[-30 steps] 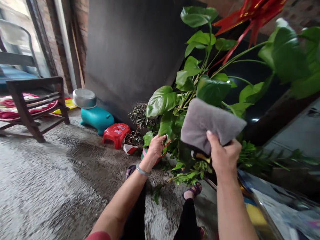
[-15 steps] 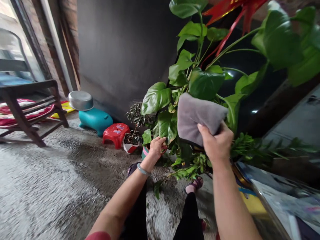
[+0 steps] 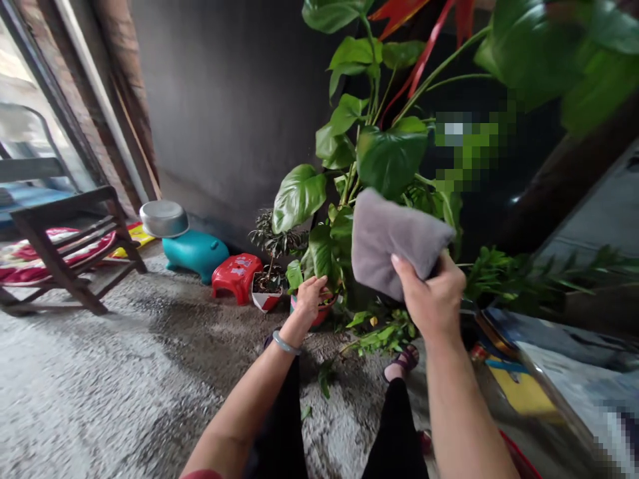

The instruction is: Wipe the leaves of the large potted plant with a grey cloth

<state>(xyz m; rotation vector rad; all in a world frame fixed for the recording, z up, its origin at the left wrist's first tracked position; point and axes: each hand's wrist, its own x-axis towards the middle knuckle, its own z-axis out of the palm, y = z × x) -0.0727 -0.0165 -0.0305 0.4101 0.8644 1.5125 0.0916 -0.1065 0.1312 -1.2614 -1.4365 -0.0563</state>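
Observation:
A folded grey cloth [image 3: 394, 239] is gripped in my right hand [image 3: 434, 293], thumb on top and fingers behind. It hangs in front of a tall plant with broad green leaves [image 3: 392, 159], hiding part of its stems. Lower and to the left, my left hand [image 3: 308, 299] has its fingers closed at the bottom tip of a drooping leaf [image 3: 322, 249]; the exact contact is partly hidden by the fingers. Just behind that hand shows a reddish plant pot [image 3: 323, 313]. A grey bangle [image 3: 286, 342] circles my left wrist.
Left of the plant stand a small potted shrub [image 3: 268, 289], a red stool [image 3: 237, 274], a teal stool [image 3: 196, 254], a metal basin [image 3: 164, 218] and a wooden chair [image 3: 74, 246]. Leafy sprigs [image 3: 382, 332] lie low near my foot. Flat boards [image 3: 564, 359] lean at right.
The view has shifted slightly, so the surroundings sit lower at left. The cloth has tilted a little in my right hand. My left hand stays by the low leaf, which looks more turned.

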